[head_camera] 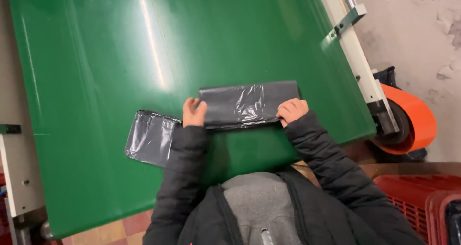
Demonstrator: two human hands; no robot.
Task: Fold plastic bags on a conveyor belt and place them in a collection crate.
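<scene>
Presently catalogued: one folded stack of dark grey glossy plastic bags (247,103), lying flat on a broad green conveyor belt (96,57), near its closer edge and roughly centred before the person. Left hand (193,113): fingers curled over the stack's left end, pinching the film at its near corner. Right hand (291,110): closed in a loose fist on the stack's right end, knuckles up, gripping the near edge. Both arms in black padded jacket sleeves. Second item: a loose dark grey plastic bag piece (150,138), lying flat on the belt just left of the left sleeve, partly hidden beneath it; whether it joins the held stack cannot be told. Handling judgement: the film looks thin, light, limp and slippery, creased and reflective on top; it would likely sag or slide apart if lifted from one point, so the two short ends, held together as now, seem the soundest holds. Surroundings: white metal side rail (357,62) along the belt's right edge, orange roller (415,122) at its end, red plastic crate (418,202) at lower right, peeling plaster wall (422,29) behind.
</scene>
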